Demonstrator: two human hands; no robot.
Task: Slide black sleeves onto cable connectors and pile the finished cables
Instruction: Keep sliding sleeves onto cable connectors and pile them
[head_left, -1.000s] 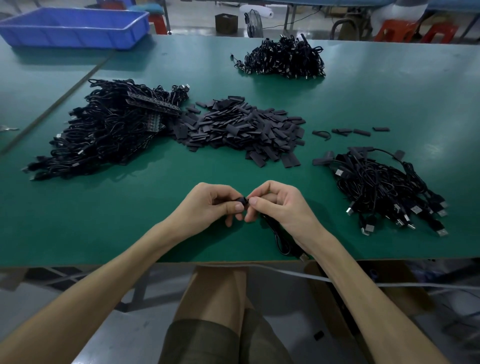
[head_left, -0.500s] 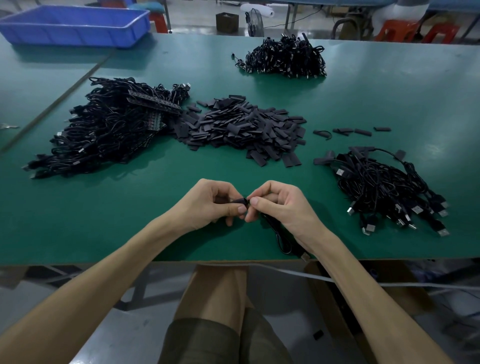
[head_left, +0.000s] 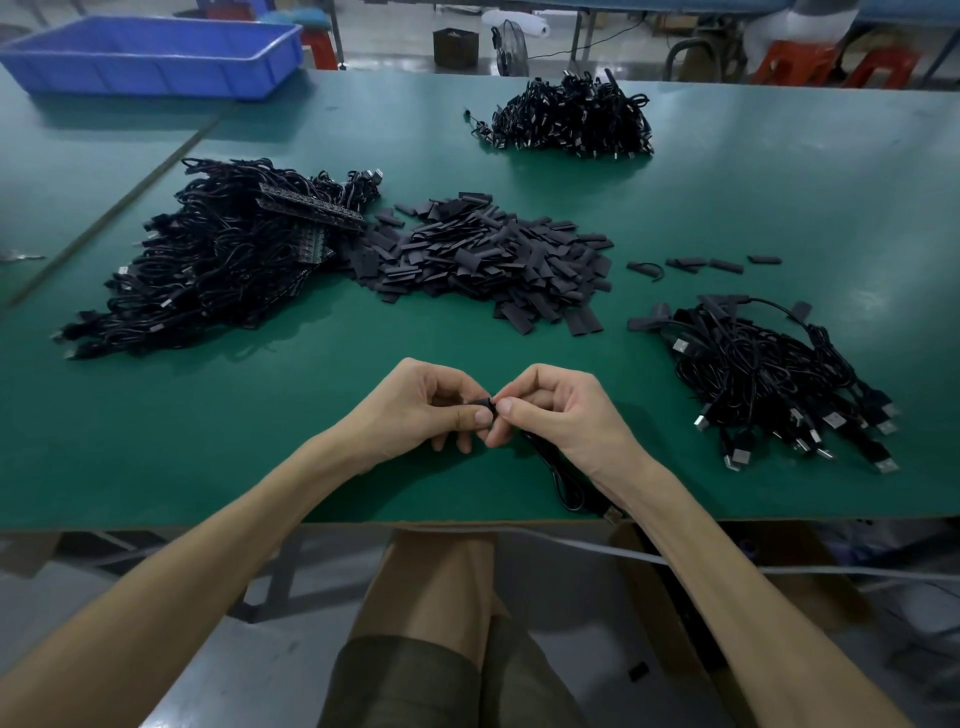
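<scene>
My left hand (head_left: 426, 402) and my right hand (head_left: 558, 410) meet near the table's front edge, fingertips together. Between them sits a small black sleeve (head_left: 483, 402), pinched by my left thumb and fingers. My right hand pinches the end of a black cable (head_left: 558, 478), which trails back under my right wrist to the table edge. The connector itself is hidden by my fingers. A heap of loose black sleeves (head_left: 483, 260) lies in the middle of the green table (head_left: 208, 441). A pile of cables with bare USB plugs (head_left: 769, 379) lies at the right.
A large tangle of black cables (head_left: 218, 260) lies at the left, another cable pile (head_left: 571, 119) at the far side. A few stray sleeves (head_left: 722, 265) lie right of the heap. A blue bin (head_left: 150, 57) stands at the far left corner. Red stools stand behind the table.
Both hands have stayed in the same spot with only slight finger movement at the sleeve. The view has shifted a little.
</scene>
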